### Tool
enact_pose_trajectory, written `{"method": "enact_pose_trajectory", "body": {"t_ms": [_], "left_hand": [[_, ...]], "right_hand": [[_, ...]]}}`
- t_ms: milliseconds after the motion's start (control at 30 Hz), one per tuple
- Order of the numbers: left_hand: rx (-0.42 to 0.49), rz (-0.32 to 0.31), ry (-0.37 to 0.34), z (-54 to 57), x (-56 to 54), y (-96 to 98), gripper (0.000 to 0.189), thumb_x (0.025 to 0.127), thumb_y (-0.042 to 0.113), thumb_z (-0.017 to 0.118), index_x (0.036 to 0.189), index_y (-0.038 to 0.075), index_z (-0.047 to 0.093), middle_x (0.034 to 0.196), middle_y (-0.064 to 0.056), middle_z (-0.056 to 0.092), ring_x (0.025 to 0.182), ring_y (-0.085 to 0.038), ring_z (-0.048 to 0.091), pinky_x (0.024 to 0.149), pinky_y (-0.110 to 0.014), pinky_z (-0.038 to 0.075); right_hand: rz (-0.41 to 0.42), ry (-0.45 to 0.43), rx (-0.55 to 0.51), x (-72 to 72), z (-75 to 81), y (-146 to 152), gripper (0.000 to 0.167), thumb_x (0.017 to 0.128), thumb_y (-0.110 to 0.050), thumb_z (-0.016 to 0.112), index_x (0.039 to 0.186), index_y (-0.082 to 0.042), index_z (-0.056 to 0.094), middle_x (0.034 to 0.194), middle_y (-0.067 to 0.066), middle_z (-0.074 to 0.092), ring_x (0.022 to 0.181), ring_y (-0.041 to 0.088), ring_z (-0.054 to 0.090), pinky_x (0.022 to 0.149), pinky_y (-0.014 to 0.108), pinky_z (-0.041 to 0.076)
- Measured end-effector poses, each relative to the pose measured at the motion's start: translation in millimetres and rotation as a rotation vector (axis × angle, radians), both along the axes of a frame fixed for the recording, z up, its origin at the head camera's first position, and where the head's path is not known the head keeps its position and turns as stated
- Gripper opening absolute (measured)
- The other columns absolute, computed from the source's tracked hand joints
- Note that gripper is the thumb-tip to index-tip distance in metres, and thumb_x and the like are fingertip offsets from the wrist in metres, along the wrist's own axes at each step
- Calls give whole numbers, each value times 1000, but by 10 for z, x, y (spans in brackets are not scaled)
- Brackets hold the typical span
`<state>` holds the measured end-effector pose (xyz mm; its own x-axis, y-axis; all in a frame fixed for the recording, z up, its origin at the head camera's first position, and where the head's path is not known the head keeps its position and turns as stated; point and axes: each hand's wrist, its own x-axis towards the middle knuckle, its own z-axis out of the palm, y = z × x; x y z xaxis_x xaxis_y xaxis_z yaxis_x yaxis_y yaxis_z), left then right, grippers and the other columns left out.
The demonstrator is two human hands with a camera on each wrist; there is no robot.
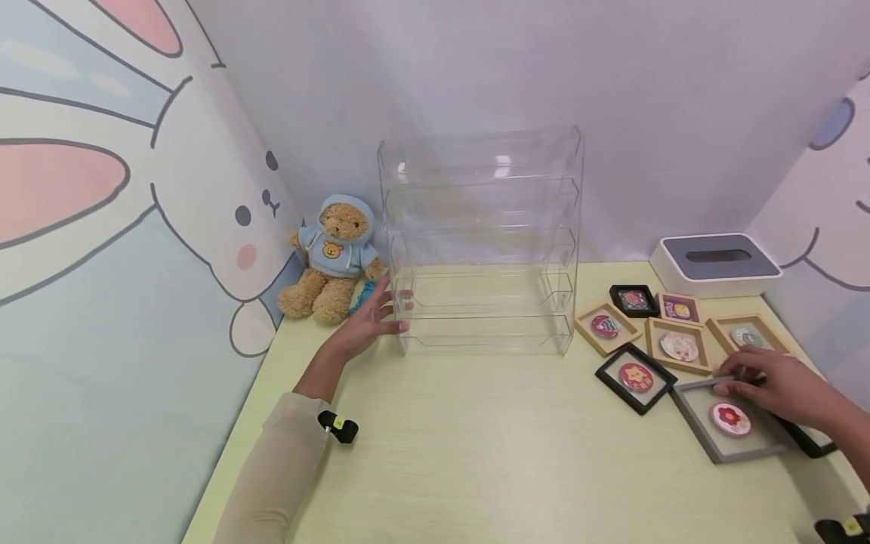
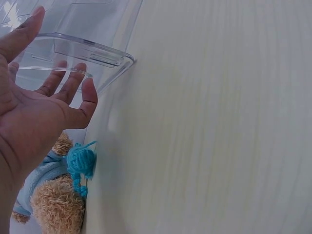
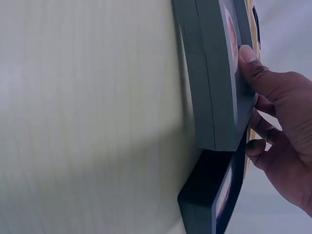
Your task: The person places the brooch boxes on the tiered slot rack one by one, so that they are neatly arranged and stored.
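A clear acrylic tiered rack stands upright against the back wall. At its left side is my left hand, fingers spread and loosely bent; in the left wrist view the hand lies against the clear rack with nothing gripped. At the right, my right hand pinches the upper edge of a grey square display frame holding a round red-flower badge. The right wrist view shows the thumb on the face of the grey frame, other fingers bent behind its edge. A black frame lies beside it.
Several small wooden and black frames, including a black one with a star badge, lie right of the rack. Behind them sits a white tissue box with a grey top. A teddy bear in a blue hoodie sits left of the rack.
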<state>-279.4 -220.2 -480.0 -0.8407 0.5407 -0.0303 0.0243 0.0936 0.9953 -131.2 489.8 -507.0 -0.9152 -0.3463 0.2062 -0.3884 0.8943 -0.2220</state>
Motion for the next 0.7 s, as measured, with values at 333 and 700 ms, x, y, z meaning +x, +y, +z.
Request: {"method": "enact_pose_trajectory", "body": {"t_ms": [333, 700], "left_hand": [[-8, 10, -18, 7, 9, 12, 115, 105, -1, 72, 177, 46, -4, 179, -17, 32, 165, -45, 33, 107, -25, 52], [-11, 11, -4, 5, 8, 15, 113, 105, 0, 72, 175, 52, 1, 177, -15, 35, 163, -44, 38, 108, -28, 53]], "right_hand": [[-42, -99, -39, 12, 170, 2, 34, 81, 3, 93, 92, -22, 73, 84, -23, 63, 78, -14, 51, 65, 24, 52], [-75, -229, -86, 10, 289, -48, 20, 91, -1, 88, 107, -11, 81, 93, -21, 65, 74, -6, 44, 62, 24, 43]]}}
